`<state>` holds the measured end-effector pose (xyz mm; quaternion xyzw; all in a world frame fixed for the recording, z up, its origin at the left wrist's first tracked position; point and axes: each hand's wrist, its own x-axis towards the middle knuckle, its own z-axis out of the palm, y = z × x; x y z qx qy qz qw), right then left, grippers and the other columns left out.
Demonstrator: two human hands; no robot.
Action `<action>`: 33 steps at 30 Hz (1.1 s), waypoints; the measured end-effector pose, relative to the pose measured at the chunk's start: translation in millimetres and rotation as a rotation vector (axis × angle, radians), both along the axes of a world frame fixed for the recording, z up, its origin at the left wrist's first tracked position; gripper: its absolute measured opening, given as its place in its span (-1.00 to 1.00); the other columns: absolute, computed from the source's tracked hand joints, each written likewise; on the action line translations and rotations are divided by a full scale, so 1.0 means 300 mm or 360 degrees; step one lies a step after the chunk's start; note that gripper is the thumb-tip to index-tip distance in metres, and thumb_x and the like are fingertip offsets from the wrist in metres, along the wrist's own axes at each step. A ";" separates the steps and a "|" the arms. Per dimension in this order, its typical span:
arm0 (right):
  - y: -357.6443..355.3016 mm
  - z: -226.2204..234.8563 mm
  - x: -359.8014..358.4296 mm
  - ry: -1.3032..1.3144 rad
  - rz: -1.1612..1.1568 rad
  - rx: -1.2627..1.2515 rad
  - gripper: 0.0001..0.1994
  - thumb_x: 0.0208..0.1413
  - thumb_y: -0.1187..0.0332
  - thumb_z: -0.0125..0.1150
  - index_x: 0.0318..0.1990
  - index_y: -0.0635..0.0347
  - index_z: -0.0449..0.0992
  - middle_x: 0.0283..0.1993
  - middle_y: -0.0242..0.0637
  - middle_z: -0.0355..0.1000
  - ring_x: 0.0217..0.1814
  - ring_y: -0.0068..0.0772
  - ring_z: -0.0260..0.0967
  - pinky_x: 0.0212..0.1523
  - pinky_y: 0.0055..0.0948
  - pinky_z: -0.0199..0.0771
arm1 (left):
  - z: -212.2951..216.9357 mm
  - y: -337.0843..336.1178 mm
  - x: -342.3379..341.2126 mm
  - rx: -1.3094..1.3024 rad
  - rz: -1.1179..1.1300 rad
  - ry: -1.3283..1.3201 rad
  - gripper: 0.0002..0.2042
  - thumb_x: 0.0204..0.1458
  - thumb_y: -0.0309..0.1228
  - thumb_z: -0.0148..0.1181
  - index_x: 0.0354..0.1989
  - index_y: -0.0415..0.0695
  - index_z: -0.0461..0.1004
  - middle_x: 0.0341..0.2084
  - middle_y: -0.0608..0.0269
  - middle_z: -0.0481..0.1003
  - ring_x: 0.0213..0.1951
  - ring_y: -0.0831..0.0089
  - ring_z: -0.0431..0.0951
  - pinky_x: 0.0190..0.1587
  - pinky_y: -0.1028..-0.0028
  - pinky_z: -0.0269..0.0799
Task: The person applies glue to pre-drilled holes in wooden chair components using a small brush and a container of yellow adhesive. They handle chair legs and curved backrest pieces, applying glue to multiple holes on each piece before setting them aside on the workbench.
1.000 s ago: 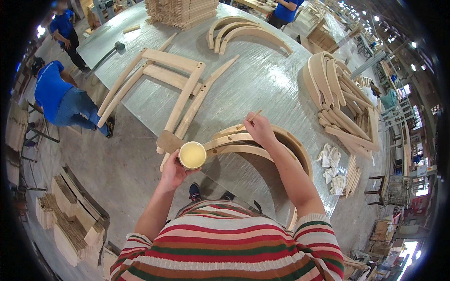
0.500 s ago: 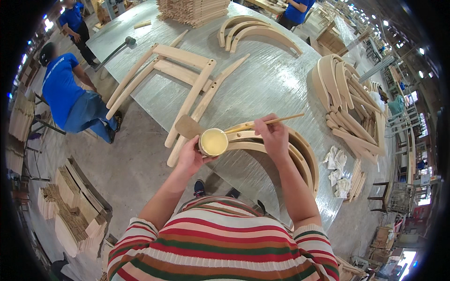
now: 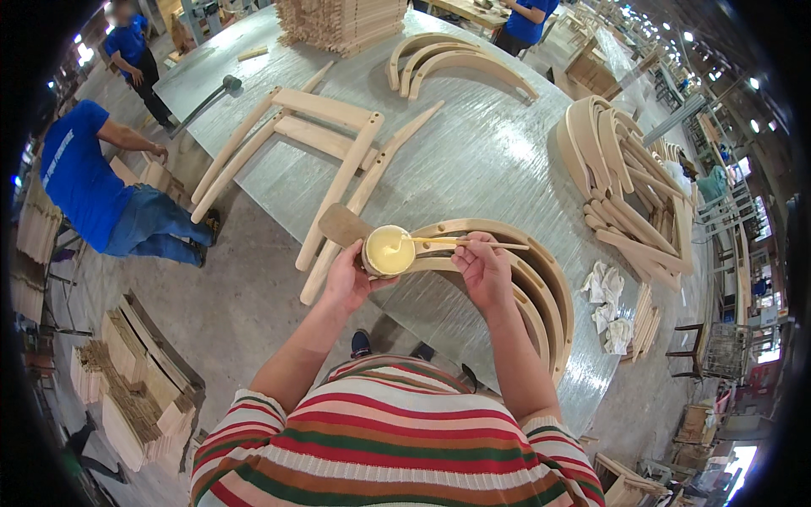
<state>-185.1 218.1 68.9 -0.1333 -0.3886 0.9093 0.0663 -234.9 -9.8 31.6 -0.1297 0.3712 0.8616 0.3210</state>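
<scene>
Head view shows you at a large round bench (image 3: 473, 160) with a pale, streaked top, in a woodworking shop with a bare concrete floor. On the bench lie an assembled frame of straight wooden parts (image 3: 321, 160), a set of curved pieces (image 3: 456, 63) at the far side, a heap of bent parts (image 3: 625, 186) to your right, a stack of slats (image 3: 342, 21) at the far edge, a mallet (image 3: 207, 97) and crumpled white rags (image 3: 608, 304). Stacks of short wooden blocks (image 3: 127, 389) stand on the floor to your left. A person in a blue shirt (image 3: 84, 186) bends beside the bench; two others stand further back, the far one cut off by the upper edge. Your elbows and the near bench edge are hidden behind your striped jumper. Your left hand (image 3: 348, 279) is closed around a small round cup (image 3: 389, 251) of pale yellow paste, held just above nested curved wooden arcs (image 3: 524, 279). Your right hand (image 3: 483, 266) pinches a thin stick (image 3: 469, 243), its tip dipped into the cup; the exact finger grip is hard to make out. The two hands sit near each other, the cup between them. A brown flat piece (image 3: 342, 224) lies just beyond the cup.
</scene>
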 end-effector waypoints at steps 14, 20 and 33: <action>0.060 -0.016 -0.036 0.0056 -0.0411 0.0647 -0.84 0.11 0.35 0.17 -0.45 0.20 0.40 -0.54 -0.32 0.42 -0.58 -0.58 0.36 -0.53 -0.62 0.42 | -0.007 0.025 -0.014 0.0038 0.0047 -0.0047 -0.62 0.23 -0.21 -0.32 0.05 -0.22 0.23 -0.01 0.05 0.35 -0.03 0.14 0.44 -0.09 0.00 0.48; 0.072 -0.035 -0.068 0.0151 -0.0205 0.1757 -0.86 0.06 0.46 0.17 -0.48 0.30 0.38 -0.60 -0.43 0.35 -0.56 -0.72 0.26 -0.54 -0.64 0.29 | -0.053 -0.092 -0.010 -0.0011 0.0238 -0.0076 -0.61 0.21 -0.23 -0.30 0.12 -0.16 0.20 0.08 0.11 0.27 0.07 0.09 0.36 0.01 -0.10 0.36; 0.029 -0.049 -0.150 0.0179 0.0135 0.2302 -0.80 0.07 0.41 0.12 -0.49 0.31 0.29 -0.71 -0.13 0.18 -0.65 -0.18 0.19 -0.55 -0.33 0.19 | -0.077 -0.186 0.011 -0.0006 0.0231 -0.0064 -0.60 0.22 -0.23 -0.32 0.14 -0.17 0.18 0.11 0.08 0.27 0.07 0.05 0.36 0.02 -0.10 0.36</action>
